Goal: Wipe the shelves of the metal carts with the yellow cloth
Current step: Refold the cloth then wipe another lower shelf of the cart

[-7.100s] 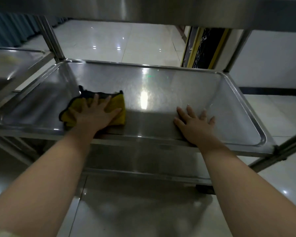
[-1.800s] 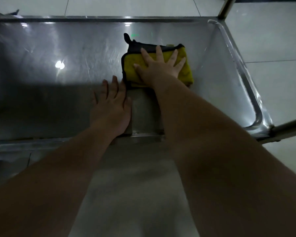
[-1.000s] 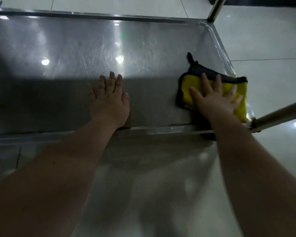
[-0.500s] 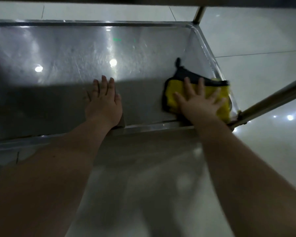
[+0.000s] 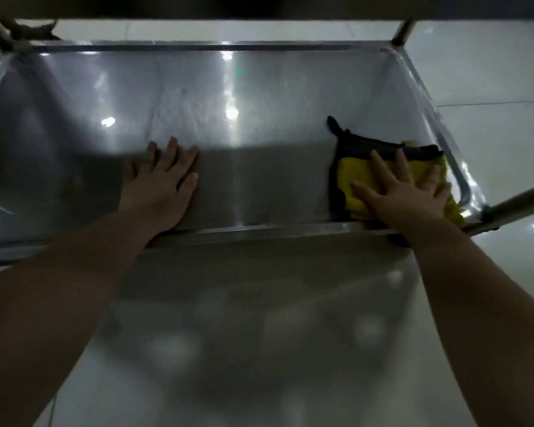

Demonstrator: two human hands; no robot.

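A yellow cloth [image 5: 350,177] with a dark edge lies flat in the near right corner of a steel cart shelf [image 5: 259,97]. My right hand [image 5: 398,195] presses on top of the cloth with fingers spread, covering much of it. My left hand [image 5: 159,186] rests flat on the bare shelf near its front edge, left of the middle, holding nothing.
The shelf has a raised rim [image 5: 275,234] all round. An upper shelf [image 5: 259,7] hangs overhead across the top of the view. Cart posts stand at the far right [image 5: 403,32] and near right [image 5: 518,204]. A lower shelf [image 5: 244,334] lies below my arms. Tiled floor [image 5: 490,72] is to the right.
My right hand with the cloth has stayed in the near right corner of the shelf over the last second, shifting only slightly. My left hand has kept its place.
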